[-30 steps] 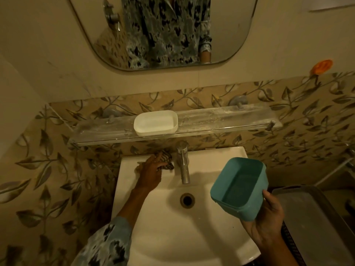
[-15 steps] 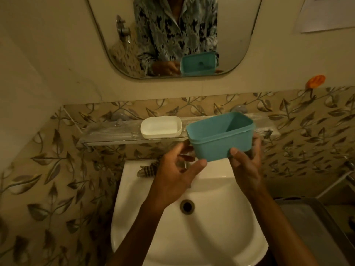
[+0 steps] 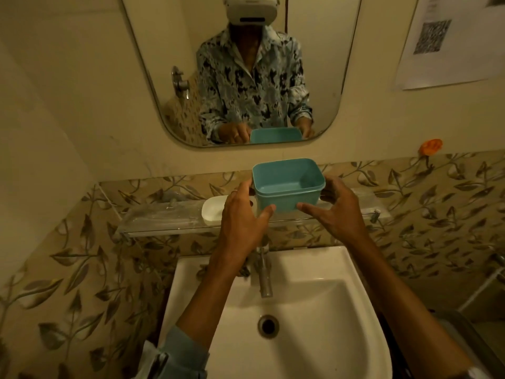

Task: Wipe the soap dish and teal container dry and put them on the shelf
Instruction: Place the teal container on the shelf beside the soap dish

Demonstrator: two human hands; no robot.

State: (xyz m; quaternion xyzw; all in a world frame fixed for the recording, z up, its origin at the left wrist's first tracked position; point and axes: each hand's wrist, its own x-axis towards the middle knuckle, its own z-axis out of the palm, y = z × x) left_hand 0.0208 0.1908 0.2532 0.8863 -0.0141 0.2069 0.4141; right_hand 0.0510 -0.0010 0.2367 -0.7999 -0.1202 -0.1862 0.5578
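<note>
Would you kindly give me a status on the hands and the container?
Left hand and right hand grip teal container, upright. At shelf, right of soap dish; touchdown unclear. Nothing in the way.

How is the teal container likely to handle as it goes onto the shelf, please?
The teal container is empty, moulded plastic, so probably light and stiff. Its smooth walls may be slippery; the left hand and right hand both hold it. Wide and low, it should sit steady on the shelf, not roll.
</note>
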